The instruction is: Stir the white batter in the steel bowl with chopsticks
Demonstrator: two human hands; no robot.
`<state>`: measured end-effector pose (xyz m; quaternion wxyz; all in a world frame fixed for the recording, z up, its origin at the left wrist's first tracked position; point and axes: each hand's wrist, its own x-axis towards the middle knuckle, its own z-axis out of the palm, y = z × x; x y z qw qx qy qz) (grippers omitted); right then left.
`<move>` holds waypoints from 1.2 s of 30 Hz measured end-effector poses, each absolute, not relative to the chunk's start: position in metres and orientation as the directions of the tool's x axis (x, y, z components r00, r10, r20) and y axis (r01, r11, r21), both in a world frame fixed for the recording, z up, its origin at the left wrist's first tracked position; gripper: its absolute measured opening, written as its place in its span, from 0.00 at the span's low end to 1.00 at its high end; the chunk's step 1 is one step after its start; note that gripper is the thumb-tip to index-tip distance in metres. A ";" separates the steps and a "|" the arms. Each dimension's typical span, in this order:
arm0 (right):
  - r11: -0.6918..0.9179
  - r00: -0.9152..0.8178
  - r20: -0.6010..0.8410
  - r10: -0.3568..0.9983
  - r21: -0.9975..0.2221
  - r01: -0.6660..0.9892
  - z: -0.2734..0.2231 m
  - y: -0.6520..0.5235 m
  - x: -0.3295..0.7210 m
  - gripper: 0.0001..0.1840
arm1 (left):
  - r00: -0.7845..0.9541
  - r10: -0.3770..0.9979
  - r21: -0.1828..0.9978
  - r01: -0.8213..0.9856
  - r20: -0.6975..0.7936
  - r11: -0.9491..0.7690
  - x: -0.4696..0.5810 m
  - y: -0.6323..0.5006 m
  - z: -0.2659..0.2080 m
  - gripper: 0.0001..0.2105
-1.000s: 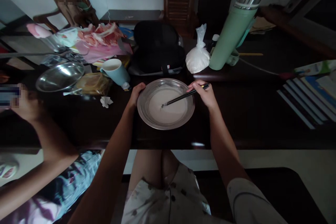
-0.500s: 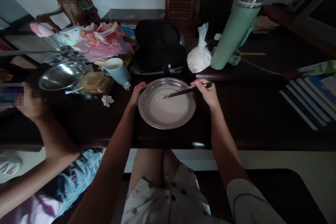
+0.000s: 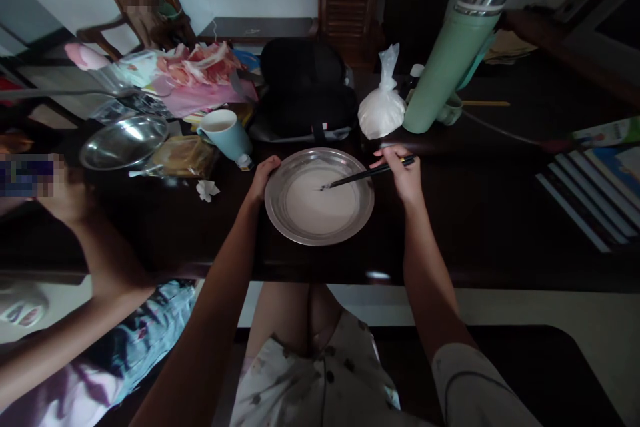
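Note:
A round metal basin [image 3: 320, 237] stands on the dark table in front of me, holding a pale, milky mixture [image 3: 320, 207]. My left hand [image 3: 263, 177] grips the basin's left rim, fingers closed on its edge. In my right hand [image 3: 404, 172], just off the basin's right side, is a pair of black chopsticks [image 3: 360, 177], fingers wrapped round the upper end. They slant down to the left, and their tips dip into the mixture near the middle. Behind the basin on the right sits a tied clear bag of white powder [image 3: 381, 113].
A green thermos [image 3: 443, 73] and stacked books [image 3: 590, 200] stand to the right. A black bag [image 3: 305, 90] lies behind the basin. Leftward are a blue mug [image 3: 227, 137], a metal bowl [image 3: 125, 143] and packaged food [image 3: 185, 157]. Another person's hand [image 3: 75, 197] holds a phone-like object at far left.
My right hand has shifted slightly right, and the chopstick tips have moved a little to the right in the mixture. My left hand stays on the rim.

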<state>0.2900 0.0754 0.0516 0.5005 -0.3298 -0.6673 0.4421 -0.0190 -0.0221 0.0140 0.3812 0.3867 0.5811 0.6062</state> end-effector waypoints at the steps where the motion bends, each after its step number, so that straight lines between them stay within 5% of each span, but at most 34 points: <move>1: 0.390 -0.258 0.378 0.889 -0.921 -0.006 0.051 0.077 0.291 0.21 | -0.414 0.910 0.999 -0.011 0.025 -0.033 -0.019 -0.022 0.014 0.17; 8: 0.379 -0.448 0.353 0.821 -0.925 -0.034 0.050 0.070 0.285 0.21 | -0.421 0.906 0.999 -0.009 0.040 -0.049 -0.018 -0.021 0.015 0.16; 14: 0.370 -0.304 0.359 0.882 -0.929 -0.021 0.049 0.074 0.291 0.20 | -0.418 0.908 0.998 -0.034 0.032 -0.050 -0.017 -0.023 0.013 0.15; 19: 0.376 -0.410 0.356 0.840 -0.926 -0.035 0.048 0.072 0.287 0.20 | -0.422 0.907 0.998 -0.054 0.008 -0.033 -0.015 -0.023 0.015 0.16; 25: 0.361 -0.294 0.350 0.889 -0.932 -0.017 0.048 0.075 0.290 0.21 | -0.434 0.900 0.999 -0.017 0.039 -0.052 -0.016 -0.024 0.018 0.16; 31: 0.367 -0.425 0.336 0.840 -0.930 -0.010 0.045 0.075 0.288 0.22 | -0.457 0.889 0.998 -0.024 0.040 -0.057 -0.018 -0.023 0.015 0.17; 36: 0.357 -0.270 0.356 0.894 -0.933 -0.048 0.046 0.079 0.293 0.21 | -0.471 0.881 0.997 -0.028 0.052 -0.074 -0.018 -0.022 0.013 0.16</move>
